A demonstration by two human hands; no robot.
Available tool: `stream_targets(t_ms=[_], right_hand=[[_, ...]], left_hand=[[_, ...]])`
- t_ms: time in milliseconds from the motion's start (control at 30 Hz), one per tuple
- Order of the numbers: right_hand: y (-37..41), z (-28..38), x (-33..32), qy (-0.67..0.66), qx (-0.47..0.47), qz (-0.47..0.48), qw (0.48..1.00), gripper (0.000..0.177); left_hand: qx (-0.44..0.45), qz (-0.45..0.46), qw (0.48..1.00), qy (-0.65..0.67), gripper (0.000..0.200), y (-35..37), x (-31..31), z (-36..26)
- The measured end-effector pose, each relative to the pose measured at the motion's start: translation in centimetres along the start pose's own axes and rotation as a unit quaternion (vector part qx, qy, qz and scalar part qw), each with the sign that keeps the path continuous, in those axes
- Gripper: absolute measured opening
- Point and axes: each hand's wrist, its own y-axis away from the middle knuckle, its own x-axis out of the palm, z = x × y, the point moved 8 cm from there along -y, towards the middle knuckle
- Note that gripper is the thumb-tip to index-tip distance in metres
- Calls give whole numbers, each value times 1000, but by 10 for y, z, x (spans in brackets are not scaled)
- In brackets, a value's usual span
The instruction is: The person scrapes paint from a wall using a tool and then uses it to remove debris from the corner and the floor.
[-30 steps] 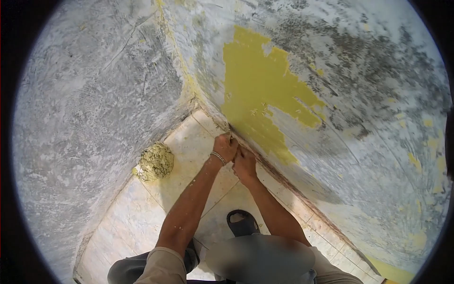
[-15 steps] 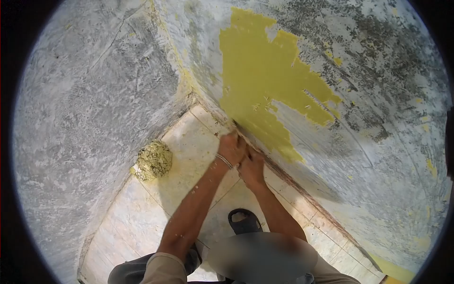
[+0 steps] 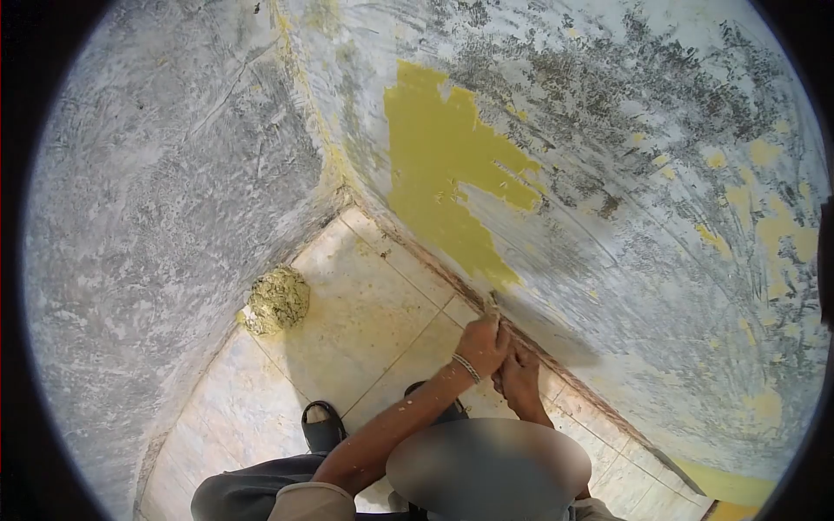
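Yellow paint (image 3: 434, 165) marks the R wall (image 3: 643, 278) on my feed, thin tool (image 3: 492, 306) at its base, clamped in my L hand (image 3: 484, 346), R hand (image 3: 519, 379) just beside, grip unclear, w/ flaky lump (image 3: 278, 300) near L wall (image 3: 156, 217).

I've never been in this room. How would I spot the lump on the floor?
Find the corner where two patchy walls meet, then look at the pale tiled floor below. Near the left wall sits a rounded, crumpled yellowish lump with dark flecks. Unlike the flat yellow patch on the right wall, it bulges up from the tiles.
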Motion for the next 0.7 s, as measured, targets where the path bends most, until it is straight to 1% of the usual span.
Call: stream_targets(t_ms=[33, 67, 100, 133, 167, 200, 267, 300, 367, 400, 433, 467, 533, 600, 633, 667, 700], right_hand=[[5, -1, -5, -15, 20, 7, 1000, 26], [6, 1, -6, -14, 21, 5, 1000, 26], [4, 4, -3, 12, 20, 0, 1000, 27], [0, 7, 2, 39, 18, -5, 999, 27], [-6, 4, 9, 38, 26, -7, 999, 27], [-20, 2, 21, 15, 26, -2, 1000, 26], [-38, -8, 37, -9, 34, 1, 999, 26], [-41, -12, 46, -23, 34, 18, 999, 26], [-32, -11, 50, -34, 28, 41, 998, 27], [-21, -5, 40, -15, 12, 18, 1000, 27], [-19, 4, 35, 4, -7, -3, 1000, 29], [-22, 9, 37, 3, -13, 0, 1000, 29], [-24, 5, 36, 30, -7, -1, 1000, 31], [-30, -7, 46, 14, 13, -1, 1000, 30], [-37, -5, 53, -6, 2, 8, 1000, 30], [-25, -10, 47, -2, 7, 11, 1000, 30], [-17, -5, 38, -2, -14, 3, 1000, 28]], left_hand=[[-11, 6, 1000, -11, 20, 4, 6, -3], [-21, 13, 999, -21, 20, 4, 11, -4], [-22, 16, 999, -19, 20, 2, 12, 0], [0, 0, 1000, -31, 19, -4, 7, 5], [17, -13, 999, -44, 18, -7, 0, 8], [15, -9, 999, -44, 18, -16, -8, 17], [-60, 1, 997, -42, 19, -30, -25, 41], [-67, 4, 997, -42, 19, -27, -24, 44], [-51, -12, 998, -47, 21, -28, -28, 43], [-43, -16, 998, -47, 21, -27, -27, 36], [-5, -18, 998, -66, 21, -22, -23, 22], [26, -18, 996, -85, 22, -17, -20, 14], [26, -16, 996, -85, 23, -25, -23, 29], [-110, 40, 993, -25, 24, -28, -26, 56], [-215, 97, 972, 14, 23, -24, -25, 57], [-221, 94, 970, 15, 23, -13, -22, 53], [-111, 42, 993, -10, 21, -16, -24, 30]])
